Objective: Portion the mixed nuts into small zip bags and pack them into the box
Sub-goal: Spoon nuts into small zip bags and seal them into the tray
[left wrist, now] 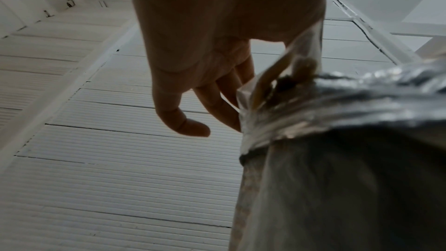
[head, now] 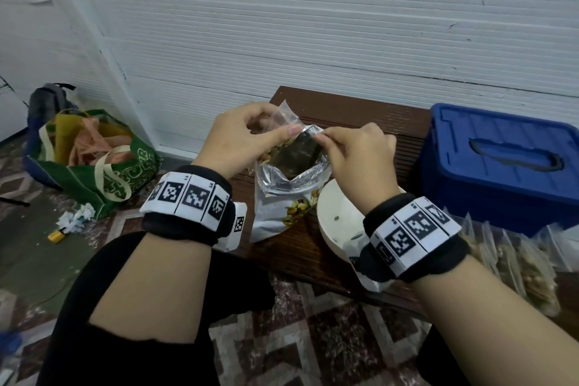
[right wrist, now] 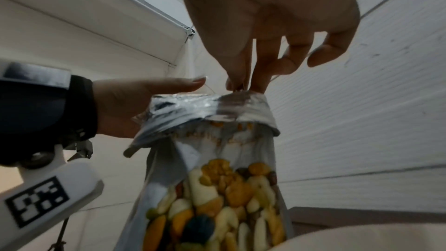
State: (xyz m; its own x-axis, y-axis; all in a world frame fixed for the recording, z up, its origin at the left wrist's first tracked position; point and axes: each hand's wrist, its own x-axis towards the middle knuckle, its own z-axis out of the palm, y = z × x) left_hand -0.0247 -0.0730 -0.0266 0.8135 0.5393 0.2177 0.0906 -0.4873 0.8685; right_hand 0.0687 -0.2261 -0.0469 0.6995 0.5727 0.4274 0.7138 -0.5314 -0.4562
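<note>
A large foil bag of mixed nuts (head: 282, 200) (right wrist: 212, 110) stands open on the dark wooden bench (head: 360, 110). My right hand (head: 324, 136) (right wrist: 243, 83) pinches the bag's far rim between thumb and fingers and holds the mouth open. My left hand (head: 279, 131) (left wrist: 217, 91) grips a small clear zip bag (head: 286, 114) (left wrist: 299, 60) just left of the foil mouth; some nuts show inside it. The blue box (head: 470, 185) with its lid on stands at the right end of the bench.
A white bowl (head: 332, 229) sits on the bench under my right wrist. Several filled zip bags (head: 517, 260) lie in front of the blue box. A green tote bag (head: 94, 166) and a backpack (head: 47, 100) stand on the floor at left. White wall panels close the back.
</note>
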